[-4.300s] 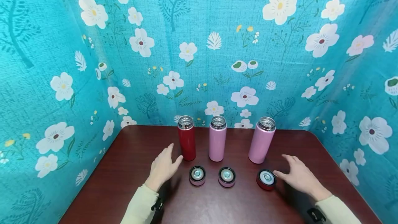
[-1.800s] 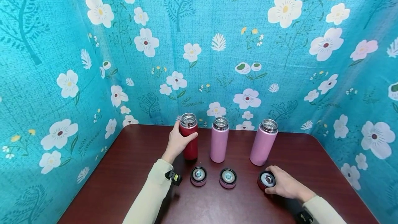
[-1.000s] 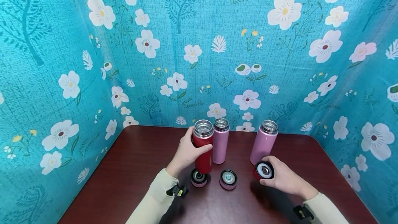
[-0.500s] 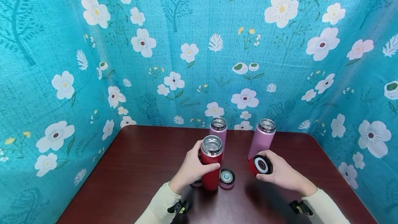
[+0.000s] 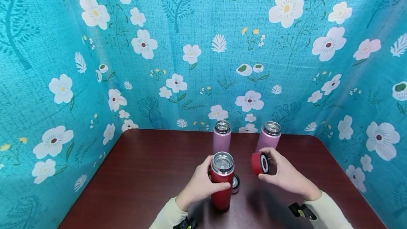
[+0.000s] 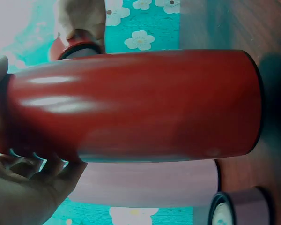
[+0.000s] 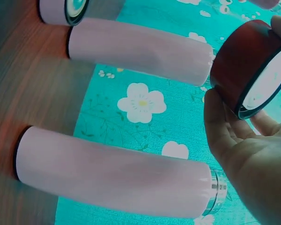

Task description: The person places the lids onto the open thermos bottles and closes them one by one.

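Note:
My left hand (image 5: 203, 183) grips the open red thermos bottle (image 5: 221, 195) around its upper body, upright over the front of the table. The left wrist view shows the bottle (image 6: 145, 103) with fingers curled round its mouth end. My right hand (image 5: 284, 174) pinches the red lid (image 5: 256, 164) between thumb and fingers, raised and tipped on its side. In the right wrist view the lid (image 7: 241, 65) turns its pale, black-rimmed underside toward the wrist. A gap separates lid and bottle.
Two lidless pink bottles stand behind: one in the middle (image 5: 221, 139), one at right (image 5: 269, 138). A pink lid (image 5: 235, 183) lies partly behind the red bottle; the other pink lid is hidden. A blue floral cloth (image 5: 190, 80) hangs around the dark table (image 5: 136, 172).
The left hand has taken hold of the red bottle and brought it forward and right from the back. The right hand has picked up the red lid, lifted it leftward and tipped it sideways.

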Tool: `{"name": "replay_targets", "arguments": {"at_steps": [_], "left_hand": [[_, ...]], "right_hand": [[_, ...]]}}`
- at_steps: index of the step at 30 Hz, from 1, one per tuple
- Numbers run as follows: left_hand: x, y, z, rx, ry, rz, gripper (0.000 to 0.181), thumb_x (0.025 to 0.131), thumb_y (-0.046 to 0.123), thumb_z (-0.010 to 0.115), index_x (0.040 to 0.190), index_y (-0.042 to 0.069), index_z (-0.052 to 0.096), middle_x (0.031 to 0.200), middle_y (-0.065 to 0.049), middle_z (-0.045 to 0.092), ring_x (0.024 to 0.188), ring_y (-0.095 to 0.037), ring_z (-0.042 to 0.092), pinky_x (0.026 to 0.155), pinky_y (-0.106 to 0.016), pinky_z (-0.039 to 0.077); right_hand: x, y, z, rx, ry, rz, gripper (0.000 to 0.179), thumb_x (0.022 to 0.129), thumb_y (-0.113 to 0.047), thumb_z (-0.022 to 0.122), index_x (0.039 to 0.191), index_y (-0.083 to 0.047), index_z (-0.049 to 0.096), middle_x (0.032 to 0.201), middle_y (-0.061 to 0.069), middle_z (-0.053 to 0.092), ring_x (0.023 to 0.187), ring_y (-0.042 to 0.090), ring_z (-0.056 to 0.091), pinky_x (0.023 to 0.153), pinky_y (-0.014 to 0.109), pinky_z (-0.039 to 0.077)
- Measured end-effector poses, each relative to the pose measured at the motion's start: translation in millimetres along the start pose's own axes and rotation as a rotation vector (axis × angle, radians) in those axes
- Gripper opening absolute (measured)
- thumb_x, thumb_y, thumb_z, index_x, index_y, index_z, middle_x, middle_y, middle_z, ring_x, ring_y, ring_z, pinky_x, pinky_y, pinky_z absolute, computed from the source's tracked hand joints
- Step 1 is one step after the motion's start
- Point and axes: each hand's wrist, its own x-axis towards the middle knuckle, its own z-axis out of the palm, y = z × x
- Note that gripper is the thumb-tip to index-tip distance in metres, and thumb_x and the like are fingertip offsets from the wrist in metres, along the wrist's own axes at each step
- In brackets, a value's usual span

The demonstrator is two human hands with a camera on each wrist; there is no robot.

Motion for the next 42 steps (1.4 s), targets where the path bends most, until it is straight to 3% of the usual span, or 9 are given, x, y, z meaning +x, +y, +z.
{"name": "replay_targets", "arguments": {"at_steps": [5, 10, 18, 24, 32, 42], "left_hand": [[-4.6, -5.0, 3.5, 0.019, -0.035, 0.007, 0.068, 0.073, 0.033, 0.080, 0.130, 0.029, 0.044, 0.117, 0.009, 0.058, 0.104, -0.012, 0.056, 0.081, -0.031, 0.050], [-7.5, -8.1, 8.7, 0.040, -0.063, 0.032, 0.070, 0.072, 0.037, 0.081, 0.130, 0.029, 0.044, 0.117, 0.010, 0.058, 0.105, -0.010, 0.056, 0.084, -0.030, 0.049], [-6.9, -9.8, 17.0, -0.021, -0.108, 0.011, 0.070, 0.072, 0.033, 0.081, 0.131, 0.030, 0.043, 0.119, 0.010, 0.057, 0.106, -0.011, 0.055, 0.086, -0.032, 0.048], [-6.5, -11.8, 19.0, -0.013, -0.102, 0.019, 0.069, 0.072, 0.034, 0.081, 0.130, 0.029, 0.044, 0.118, 0.010, 0.057, 0.105, -0.010, 0.055, 0.086, -0.033, 0.048], [-5.9, -14.5, 19.5, -0.016, -0.108, 0.007, 0.071, 0.073, 0.033, 0.081, 0.132, 0.032, 0.042, 0.121, 0.011, 0.056, 0.107, -0.010, 0.054, 0.085, -0.031, 0.048], [-7.7, -14.6, 19.9, -0.025, -0.106, -0.023, 0.072, 0.072, 0.035, 0.081, 0.132, 0.034, 0.041, 0.121, 0.012, 0.056, 0.108, -0.010, 0.054, 0.087, -0.031, 0.047]], "right_hand": [[0.5, -3.1, -0.2, 0.021, 0.030, -0.059, 0.077, 0.071, -0.015, 0.083, 0.135, -0.015, 0.040, 0.120, 0.003, 0.051, 0.105, 0.024, 0.052, 0.084, 0.027, 0.049], [1.5, -6.5, 0.8, 0.066, 0.038, -0.108, 0.073, 0.070, -0.013, 0.083, 0.131, -0.016, 0.043, 0.116, 0.002, 0.051, 0.099, 0.022, 0.054, 0.080, 0.026, 0.051], [3.7, -14.4, 4.9, 0.118, 0.051, -0.088, 0.069, 0.073, -0.015, 0.081, 0.130, -0.015, 0.042, 0.111, 0.003, 0.054, 0.095, 0.022, 0.057, 0.073, 0.031, 0.054], [5.8, -16.0, 6.9, 0.153, 0.101, -0.077, 0.070, 0.073, -0.011, 0.080, 0.130, -0.014, 0.039, 0.114, 0.005, 0.051, 0.095, 0.024, 0.056, 0.070, 0.033, 0.055], [7.7, -17.8, 8.9, 0.239, 0.143, -0.141, 0.070, 0.075, -0.004, 0.075, 0.135, -0.010, 0.039, 0.119, 0.007, 0.049, 0.101, 0.018, 0.055, 0.074, 0.031, 0.054], [8.4, -22.0, 12.5, 0.248, 0.163, -0.167, 0.069, 0.075, -0.003, 0.074, 0.135, -0.010, 0.040, 0.119, 0.008, 0.051, 0.101, 0.017, 0.055, 0.073, 0.031, 0.054]]}}
